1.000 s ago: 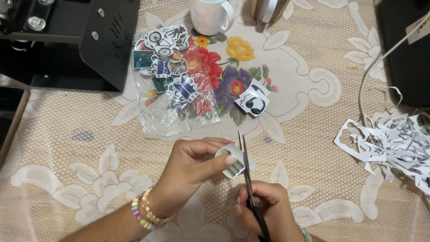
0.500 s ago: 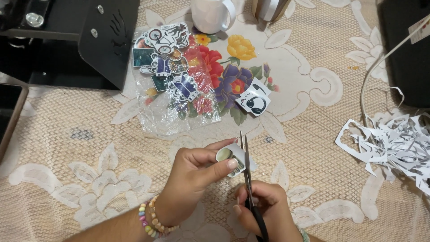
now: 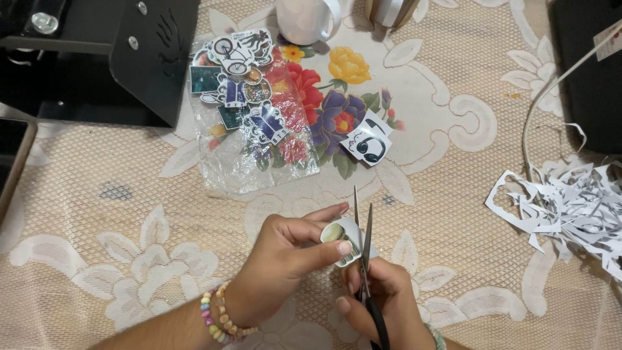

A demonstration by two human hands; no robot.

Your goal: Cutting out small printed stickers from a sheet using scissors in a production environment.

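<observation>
My left hand (image 3: 285, 259) pinches a small cut-out sticker (image 3: 341, 238) between thumb and fingers, low in the middle of the view. My right hand (image 3: 385, 304) grips black-handled scissors (image 3: 363, 246); the blades point away from me, slightly parted, with the sticker's right edge between them. A beaded bracelet (image 3: 217, 317) circles my left wrist.
A clear plastic bag (image 3: 259, 162) with several cut stickers lies beyond my hands on the lace tablecloth (image 3: 97, 214). A lone headphone sticker (image 3: 368, 144) lies to its right. White paper scraps (image 3: 570, 207) pile at right. A black machine (image 3: 110, 58) stands at far left, a white mug (image 3: 304, 19) at the back.
My left hand has turned the sticker a little against the scissor blades. Both hands have stayed in the same spot on the cloth.
</observation>
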